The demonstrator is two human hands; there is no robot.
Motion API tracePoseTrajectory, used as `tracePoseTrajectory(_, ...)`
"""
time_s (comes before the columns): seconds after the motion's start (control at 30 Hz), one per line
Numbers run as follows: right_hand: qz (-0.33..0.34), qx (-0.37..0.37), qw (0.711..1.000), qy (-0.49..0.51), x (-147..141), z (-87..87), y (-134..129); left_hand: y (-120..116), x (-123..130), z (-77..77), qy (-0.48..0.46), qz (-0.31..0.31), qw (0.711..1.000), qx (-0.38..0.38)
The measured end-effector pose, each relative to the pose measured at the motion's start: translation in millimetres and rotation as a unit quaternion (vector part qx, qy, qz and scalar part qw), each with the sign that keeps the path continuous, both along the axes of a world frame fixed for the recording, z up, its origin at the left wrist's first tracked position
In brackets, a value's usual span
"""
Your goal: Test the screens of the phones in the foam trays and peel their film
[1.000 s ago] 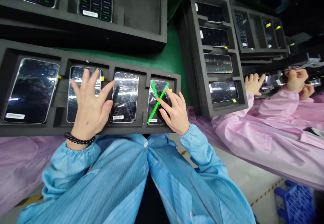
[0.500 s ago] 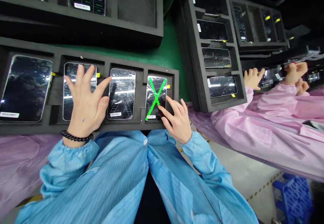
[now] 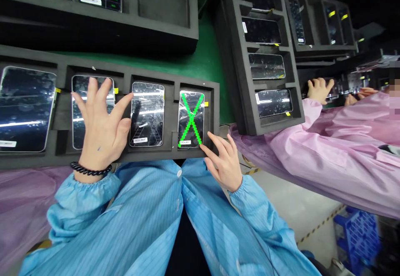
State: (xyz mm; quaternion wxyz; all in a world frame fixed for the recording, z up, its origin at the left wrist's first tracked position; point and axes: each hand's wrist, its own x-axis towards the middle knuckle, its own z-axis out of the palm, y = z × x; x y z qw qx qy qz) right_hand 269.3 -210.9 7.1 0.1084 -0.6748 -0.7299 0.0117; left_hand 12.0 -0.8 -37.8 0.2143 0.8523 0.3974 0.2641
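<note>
Several smartphones lie face up in the compartments of a black foam tray (image 3: 125, 154) in front of me. The rightmost smartphone (image 3: 196, 120) shows a full green X. My right hand (image 3: 225, 159) has its fingers apart, the index fingertip at this phone's lower right corner, where one green stroke ends. My left hand (image 3: 101, 130) is spread over another smartphone (image 3: 77, 132) and hides much of it; I cannot tell whether it touches the glass. Between the hands lies a smartphone (image 3: 147, 120) with a thin white grid on its screen. The large phone (image 3: 26, 105) at far left has a dark screen.
Another foam tray (image 3: 159, 34) with phones stands behind. A tray (image 3: 259, 128) with several phones stands at right, a further one (image 3: 308, 49) beyond it. At right is a co-worker's hand (image 3: 320, 90) with a pink sleeve (image 3: 337, 122). A blue plastic stool (image 3: 359, 238) stands on the floor.
My right index finger has slid down and right to the screen's lower corner, and the second green stroke now runs its full length. My left hand keeps its pose. The view has shifted slightly.
</note>
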Motion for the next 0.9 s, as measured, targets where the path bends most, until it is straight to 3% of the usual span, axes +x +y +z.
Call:
tracePoseTrajectory(0.2, -0.009, 0.021, 0.999, 0.023, -1, 1.4, 4, 1, -1, -0.9, 0.004, -0.002, 1.000, -0.003)
tracePoseTrajectory(0.43, -0.001, 0.052, 0.997, 0.049, 6, 8.0, 30, -1, -1, -0.2, -0.004, -0.003, 1.000, -0.002)
tracePoseTrajectory(0.63, -0.002, 0.074, 0.996, 0.053, 4, 7.7, 84, -3, 0, 0.3, -0.049, 0.049, 0.997, 0.019)
tracePoseTrajectory(0.9, 0.022, -0.014, 1.000, 0.011, -14, 1.7, 161, -7, 3, 8.5, -0.115, 0.119, 0.986, 0.034)
